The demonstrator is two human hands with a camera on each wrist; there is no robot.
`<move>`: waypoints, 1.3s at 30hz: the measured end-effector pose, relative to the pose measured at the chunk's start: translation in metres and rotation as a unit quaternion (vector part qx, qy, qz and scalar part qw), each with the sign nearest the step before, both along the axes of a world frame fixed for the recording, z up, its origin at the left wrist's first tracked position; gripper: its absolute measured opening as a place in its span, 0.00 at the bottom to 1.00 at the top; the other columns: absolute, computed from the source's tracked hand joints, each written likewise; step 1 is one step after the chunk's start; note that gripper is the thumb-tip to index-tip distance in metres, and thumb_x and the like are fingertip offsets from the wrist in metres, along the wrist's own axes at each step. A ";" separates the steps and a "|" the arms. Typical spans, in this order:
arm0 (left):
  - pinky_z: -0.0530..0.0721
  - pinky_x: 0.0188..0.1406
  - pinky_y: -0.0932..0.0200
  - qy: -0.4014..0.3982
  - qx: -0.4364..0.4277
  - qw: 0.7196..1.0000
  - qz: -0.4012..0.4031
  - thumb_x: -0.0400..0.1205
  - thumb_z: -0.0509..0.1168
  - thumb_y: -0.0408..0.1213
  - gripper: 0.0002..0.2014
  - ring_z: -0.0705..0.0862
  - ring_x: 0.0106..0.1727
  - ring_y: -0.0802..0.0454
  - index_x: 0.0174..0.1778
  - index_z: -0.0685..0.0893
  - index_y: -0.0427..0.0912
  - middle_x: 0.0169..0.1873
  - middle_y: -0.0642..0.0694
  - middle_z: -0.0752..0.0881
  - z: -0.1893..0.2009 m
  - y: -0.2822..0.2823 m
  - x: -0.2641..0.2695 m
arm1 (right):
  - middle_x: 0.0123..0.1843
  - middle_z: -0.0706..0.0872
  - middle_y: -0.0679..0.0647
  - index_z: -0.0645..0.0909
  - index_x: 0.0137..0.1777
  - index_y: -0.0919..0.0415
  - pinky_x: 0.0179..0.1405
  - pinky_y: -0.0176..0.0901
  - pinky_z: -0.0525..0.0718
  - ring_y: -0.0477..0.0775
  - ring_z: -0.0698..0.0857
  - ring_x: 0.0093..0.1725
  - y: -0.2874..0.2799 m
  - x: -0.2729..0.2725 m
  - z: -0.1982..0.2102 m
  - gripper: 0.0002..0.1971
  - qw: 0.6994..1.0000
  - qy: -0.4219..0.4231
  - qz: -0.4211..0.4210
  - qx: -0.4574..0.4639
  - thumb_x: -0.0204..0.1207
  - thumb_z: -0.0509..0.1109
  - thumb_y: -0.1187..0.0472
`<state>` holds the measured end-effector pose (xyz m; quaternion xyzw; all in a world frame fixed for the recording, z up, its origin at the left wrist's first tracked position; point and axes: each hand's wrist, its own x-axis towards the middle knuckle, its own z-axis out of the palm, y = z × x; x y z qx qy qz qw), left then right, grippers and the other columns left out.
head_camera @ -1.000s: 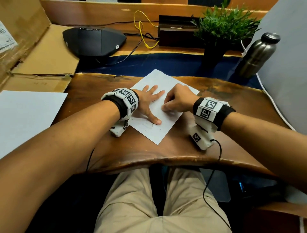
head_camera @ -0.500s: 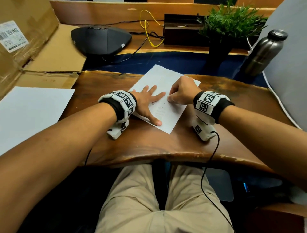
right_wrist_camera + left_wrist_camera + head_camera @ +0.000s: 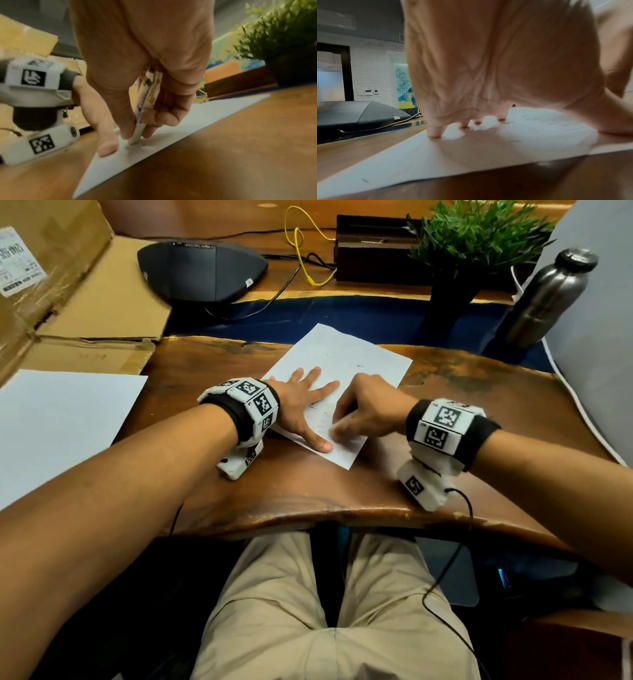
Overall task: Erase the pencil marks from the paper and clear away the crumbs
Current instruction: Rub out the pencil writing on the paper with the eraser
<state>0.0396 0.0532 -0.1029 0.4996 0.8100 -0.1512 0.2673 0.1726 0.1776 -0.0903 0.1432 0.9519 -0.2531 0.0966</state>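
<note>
Your left hand (image 3: 301, 405) lay spread flat on the thin, slippery paper (image 3: 346, 361) on the tabletop (image 3: 308, 494); your right hand (image 3: 370, 412) pinched the eraser (image 3: 145, 102) low, near its rubbing tip.

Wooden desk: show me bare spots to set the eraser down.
Bare brown wooden desk lies right of the white paper sheet, also along the near edge between both wrists. Crowded: the back, around the potted plant and steel bottle.

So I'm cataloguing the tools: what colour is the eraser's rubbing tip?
White; the eraser has a printed paper sleeve higher up. Clearest in the right wrist view.
</note>
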 end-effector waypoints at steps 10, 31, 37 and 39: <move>0.42 0.80 0.23 -0.001 -0.001 1.000 -0.002 0.53 0.62 0.83 0.69 0.28 0.85 0.43 0.80 0.26 0.67 0.83 0.51 0.24 0.001 -0.001 0.000 | 0.37 0.92 0.45 0.95 0.43 0.53 0.34 0.32 0.79 0.41 0.86 0.39 0.001 -0.004 -0.001 0.07 1.000 -0.009 0.007 -0.011 0.67 0.85 0.53; 0.42 0.81 0.24 -0.002 -0.004 1.000 0.002 0.50 0.62 0.83 0.70 0.29 0.85 0.43 0.81 0.26 0.67 0.83 0.51 0.24 0.001 0.000 0.002 | 0.39 0.93 0.53 0.95 0.46 0.59 0.31 0.31 0.79 0.42 0.83 0.31 0.012 -0.022 0.007 0.13 0.992 -0.016 -0.105 -0.065 0.64 0.88 0.55; 0.41 0.81 0.24 -0.002 -0.001 1.000 0.005 0.50 0.62 0.83 0.70 0.28 0.85 0.43 0.81 0.26 0.66 0.83 0.52 0.24 -0.001 -0.002 0.000 | 0.39 0.92 0.50 0.95 0.45 0.57 0.32 0.32 0.79 0.44 0.85 0.40 -0.002 -0.014 0.000 0.10 0.998 -0.008 -0.057 -0.038 0.65 0.87 0.55; 0.42 0.80 0.24 -0.002 -0.004 1.000 0.002 0.50 0.62 0.84 0.70 0.28 0.85 0.43 0.81 0.26 0.67 0.83 0.51 0.24 -0.001 -0.001 0.001 | 0.38 0.92 0.51 0.95 0.45 0.57 0.31 0.30 0.80 0.43 0.85 0.34 0.004 -0.017 0.003 0.11 0.995 -0.028 -0.071 -0.068 0.65 0.87 0.55</move>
